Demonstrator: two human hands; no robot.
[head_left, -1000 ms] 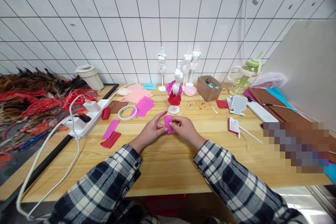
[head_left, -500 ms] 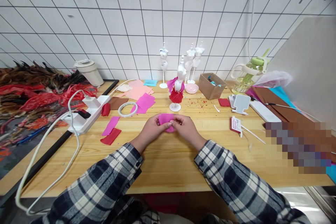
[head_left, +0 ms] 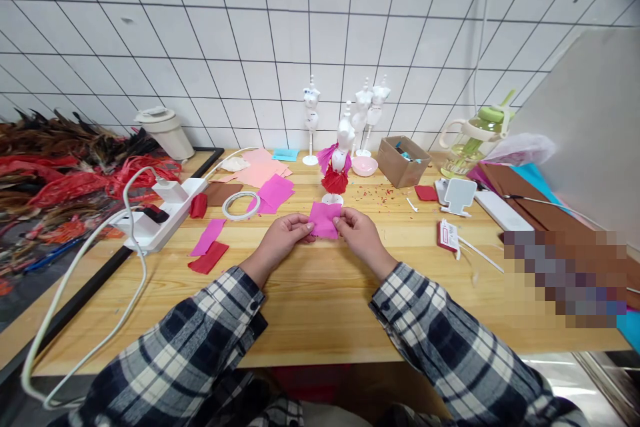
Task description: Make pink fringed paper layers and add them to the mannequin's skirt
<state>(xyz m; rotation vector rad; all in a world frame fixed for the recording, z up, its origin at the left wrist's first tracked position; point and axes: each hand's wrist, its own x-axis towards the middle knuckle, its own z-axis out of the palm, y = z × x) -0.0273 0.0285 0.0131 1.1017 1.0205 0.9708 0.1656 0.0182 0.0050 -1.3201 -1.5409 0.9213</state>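
Note:
A small magenta piece of crepe paper [head_left: 325,221] is stretched flat between my two hands above the table. My left hand [head_left: 285,241] pinches its left edge between thumb and fingers. On the opposite edge, my right hand [head_left: 362,235] has a similar pinch. Just behind the paper stands a small white mannequin [head_left: 345,133] dressed in magenta strips and a fringed red skirt [head_left: 335,180]; the paper overlaps the front of its round base.
Left lie magenta sheets [head_left: 276,193], a tape roll [head_left: 241,206], red paper [head_left: 209,258] and a power strip [head_left: 165,217]. Behind are more mannequins [head_left: 311,110], a pink bowl [head_left: 365,166] and a cardboard box [head_left: 404,161]. Right are a phone stand [head_left: 460,197] and a bottle [head_left: 473,140].
My hands have moved apart, and the magenta paper between them has gone from partly covered and curved to spread out flat and raised slightly. The view has shifted a little.

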